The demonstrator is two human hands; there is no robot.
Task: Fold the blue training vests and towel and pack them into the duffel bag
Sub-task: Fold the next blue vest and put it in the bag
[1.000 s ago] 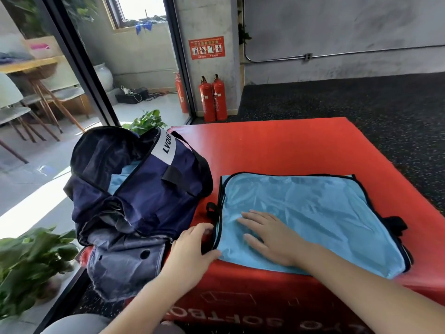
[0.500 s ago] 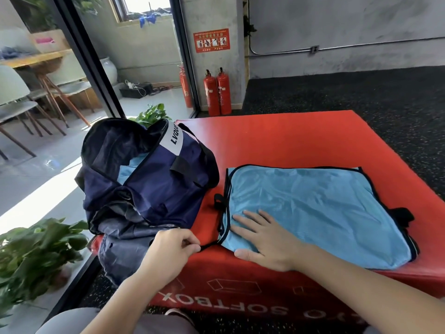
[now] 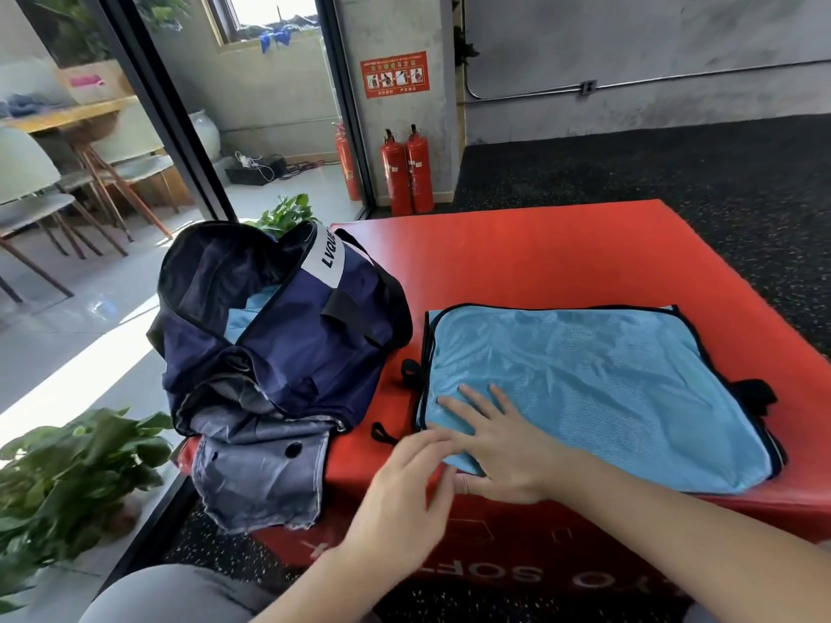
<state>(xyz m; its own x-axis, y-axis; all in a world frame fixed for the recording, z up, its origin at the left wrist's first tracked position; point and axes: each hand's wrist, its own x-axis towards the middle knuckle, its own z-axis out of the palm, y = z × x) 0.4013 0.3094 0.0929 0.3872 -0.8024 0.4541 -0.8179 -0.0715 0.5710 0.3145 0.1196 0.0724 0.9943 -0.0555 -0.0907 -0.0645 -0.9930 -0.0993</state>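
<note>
A light blue training vest (image 3: 584,388) with black trim lies folded flat on the red soft box (image 3: 539,254). My right hand (image 3: 503,447) presses flat on the vest's near left part, fingers spread. My left hand (image 3: 400,483), blurred by motion, reaches with loosely extended fingers to the vest's near left corner, beside my right hand. A thin black strap loop (image 3: 382,433) lies loose on the box just left of it. The navy duffel bag (image 3: 292,344) sits open at the box's left edge, with light blue fabric (image 3: 240,314) showing inside.
A grey cloth panel (image 3: 256,478) hangs from the bag over the box's near left corner. Potted plants (image 3: 67,478) stand on the floor to the left, by a glass wall. Red fire extinguishers (image 3: 407,173) stand against the far wall. Dark speckled flooring surrounds the box.
My left hand has let go of the black strap by the bag and moved right to the vest's corner. My right hand stays pressed on the vest. The view has shifted slightly.
</note>
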